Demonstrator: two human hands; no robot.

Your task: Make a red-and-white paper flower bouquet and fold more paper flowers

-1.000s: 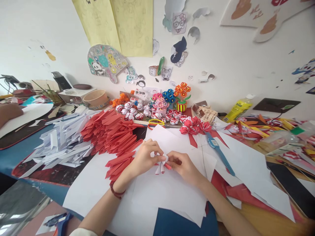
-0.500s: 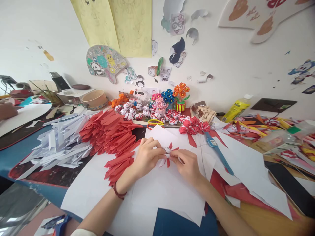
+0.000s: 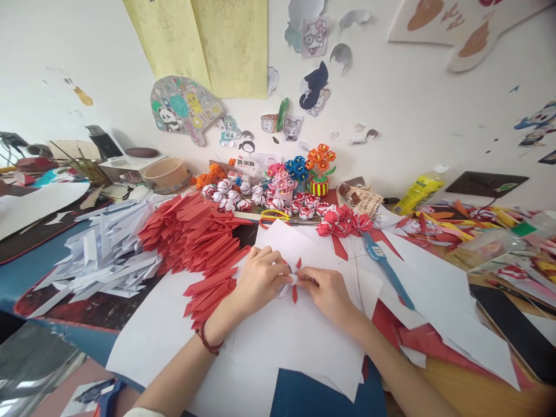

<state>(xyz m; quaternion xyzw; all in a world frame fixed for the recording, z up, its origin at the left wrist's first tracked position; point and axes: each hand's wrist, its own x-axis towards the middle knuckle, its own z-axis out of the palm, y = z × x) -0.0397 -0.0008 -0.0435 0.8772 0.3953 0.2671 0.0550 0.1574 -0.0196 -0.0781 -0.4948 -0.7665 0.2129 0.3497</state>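
A small red and white paper flower [image 3: 294, 280] is held over white paper sheets [image 3: 299, 341], its red tips pointing up and down. My left hand [image 3: 262, 276] pinches its left side, with a dark red cord on the wrist. From the right, my right hand [image 3: 326, 289] pinches the other side with thumb and index finger. The fingertips partly hide the flower's centre. Folded red paper strips [image 3: 195, 237] lie in a heap left of my left hand, beside a pile of white strips [image 3: 102, 249].
Finished paper balls [image 3: 306, 213] and small flower pots [image 3: 319, 188] stand along the wall. A blue watch [image 3: 388, 269], a black phone [image 3: 515, 327] and a yellow bottle [image 3: 420, 190] are on the right. Blue scissors [image 3: 108, 397] lie at lower left.
The flower has turned a little between my fingers, and my right hand has shifted slightly left. Another person's hand at the far left edge has gone out of view.
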